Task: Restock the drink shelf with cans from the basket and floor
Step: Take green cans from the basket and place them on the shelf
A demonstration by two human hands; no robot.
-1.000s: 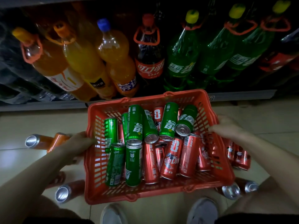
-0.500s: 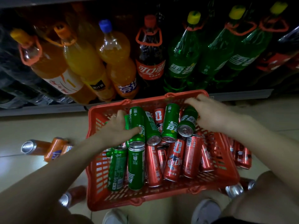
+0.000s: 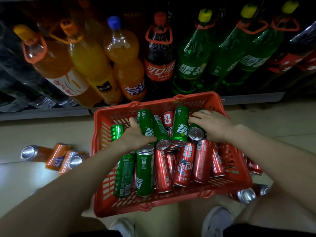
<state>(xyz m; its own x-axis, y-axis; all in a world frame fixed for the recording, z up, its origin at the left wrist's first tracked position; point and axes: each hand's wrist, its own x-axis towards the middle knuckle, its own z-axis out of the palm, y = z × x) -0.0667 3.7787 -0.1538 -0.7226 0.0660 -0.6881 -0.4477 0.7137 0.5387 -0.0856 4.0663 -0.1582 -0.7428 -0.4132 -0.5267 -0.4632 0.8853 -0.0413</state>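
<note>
Two hands down in the red basket at once, each on a green can. Best lifted one at a time, straight up and clear of the pile, since neighbours lean on both and could roll or clatter. Worth keeping a firm wrap round the middle of the can, rim end steady, before carrying it to the drink shelf just beyond the basket's far rim.

Left hand: fingers curled round a slanting green can, thumb across its lower part. Right hand: fingers arched over and closed on another green can, silver end facing the camera. Neither looks lifted free yet.

More green and red cans heaped in the basket; orange cans lying on the floor to the left, further cans beside and under the basket's right corner.
</note>
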